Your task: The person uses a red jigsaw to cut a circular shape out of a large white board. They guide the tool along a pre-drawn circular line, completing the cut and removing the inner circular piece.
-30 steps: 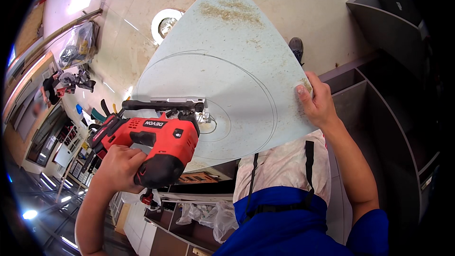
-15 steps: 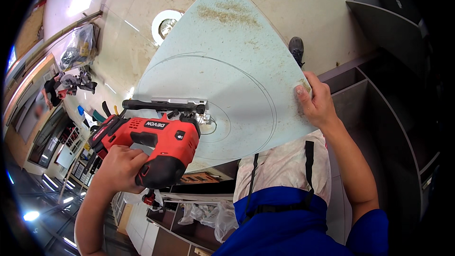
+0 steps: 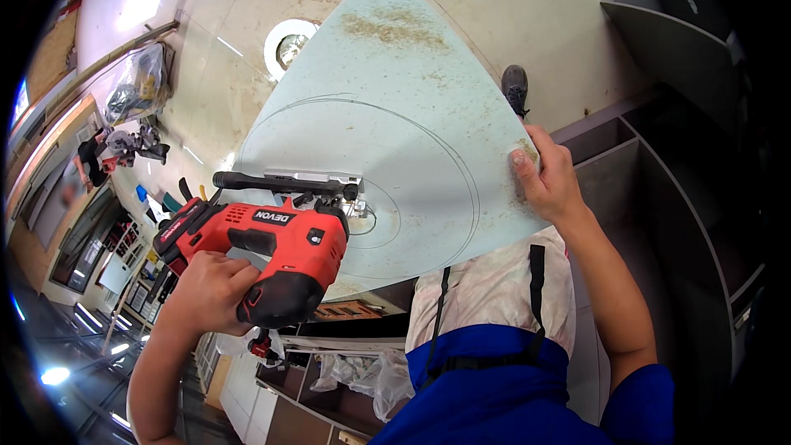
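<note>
A red and black cordless jigsaw rests with its metal base on a pale blue-white board. My left hand is wrapped round its body from the near left side. The jigsaw's front is at a small drawn curve, where a short cut shows; the blade itself is mostly hidden. Larger curved pencil lines sweep across the board, and sawdust lies near its far tip. At the board's right corner, my right hand grips the edge, thumb on top and fingers underneath.
Below the far left edge, a white ring-shaped piece lies on the floor. A dark shoe shows beyond the right edge. Grey cabinet carcasses stand at right. A shelf unit with plastic bags is below; another person is far left.
The board's far tip has shifted very slightly toward me. The jigsaw and both hands hold nearly the same places, with the same grips.
</note>
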`<action>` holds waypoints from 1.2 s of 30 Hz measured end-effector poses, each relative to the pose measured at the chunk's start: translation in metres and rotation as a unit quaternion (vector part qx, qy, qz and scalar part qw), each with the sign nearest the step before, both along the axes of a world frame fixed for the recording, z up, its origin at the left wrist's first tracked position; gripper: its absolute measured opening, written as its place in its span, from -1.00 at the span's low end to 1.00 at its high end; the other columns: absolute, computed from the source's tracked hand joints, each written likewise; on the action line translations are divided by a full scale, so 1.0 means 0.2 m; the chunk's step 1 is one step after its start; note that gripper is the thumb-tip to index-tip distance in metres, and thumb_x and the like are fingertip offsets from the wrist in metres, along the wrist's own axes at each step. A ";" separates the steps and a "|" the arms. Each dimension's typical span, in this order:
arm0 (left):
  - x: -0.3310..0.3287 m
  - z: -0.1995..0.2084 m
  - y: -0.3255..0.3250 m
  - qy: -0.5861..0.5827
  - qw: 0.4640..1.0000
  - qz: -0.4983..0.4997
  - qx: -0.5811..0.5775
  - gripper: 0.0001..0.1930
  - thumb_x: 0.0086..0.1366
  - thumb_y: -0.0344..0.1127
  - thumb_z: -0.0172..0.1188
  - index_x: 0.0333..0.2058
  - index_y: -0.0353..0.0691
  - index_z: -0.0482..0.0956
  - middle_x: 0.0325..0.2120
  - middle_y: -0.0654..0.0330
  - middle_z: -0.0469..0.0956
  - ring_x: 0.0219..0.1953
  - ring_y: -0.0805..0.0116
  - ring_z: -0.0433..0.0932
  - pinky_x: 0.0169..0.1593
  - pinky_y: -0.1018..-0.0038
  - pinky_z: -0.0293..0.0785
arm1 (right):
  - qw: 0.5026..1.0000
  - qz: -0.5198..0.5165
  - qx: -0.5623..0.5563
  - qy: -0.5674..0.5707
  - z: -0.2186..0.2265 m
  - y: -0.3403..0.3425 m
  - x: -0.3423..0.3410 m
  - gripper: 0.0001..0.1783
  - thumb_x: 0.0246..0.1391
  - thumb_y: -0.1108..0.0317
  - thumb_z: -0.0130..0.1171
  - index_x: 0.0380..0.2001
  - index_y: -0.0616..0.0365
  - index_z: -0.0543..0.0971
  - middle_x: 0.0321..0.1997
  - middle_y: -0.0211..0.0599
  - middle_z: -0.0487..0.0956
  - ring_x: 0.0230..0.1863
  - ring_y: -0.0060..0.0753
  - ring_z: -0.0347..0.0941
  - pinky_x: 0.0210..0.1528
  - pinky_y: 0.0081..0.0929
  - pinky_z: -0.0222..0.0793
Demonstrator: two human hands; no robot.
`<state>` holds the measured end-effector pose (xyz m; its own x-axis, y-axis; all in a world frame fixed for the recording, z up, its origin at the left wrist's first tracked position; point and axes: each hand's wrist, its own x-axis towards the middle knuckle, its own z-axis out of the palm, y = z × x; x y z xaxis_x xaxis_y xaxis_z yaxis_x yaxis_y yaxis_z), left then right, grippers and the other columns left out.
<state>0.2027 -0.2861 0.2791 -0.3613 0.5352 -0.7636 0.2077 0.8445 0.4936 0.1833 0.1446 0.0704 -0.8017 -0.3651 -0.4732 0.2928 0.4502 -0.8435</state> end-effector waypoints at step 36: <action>0.86 -0.74 2.02 0.239 0.045 0.962 -0.122 0.00 0.11 -0.27 0.37 0.37 -0.39 -0.11 0.34 -0.38 0.00 0.40 -0.26 0.05 0.40 0.01 0.02 | 0.206 0.848 -0.148 0.465 1.33 -1.84 -0.41 -0.14 -0.13 0.32 0.42 0.30 -0.03 0.31 0.43 -0.18 0.22 0.50 -0.04 0.01 0.49 -0.07 -0.03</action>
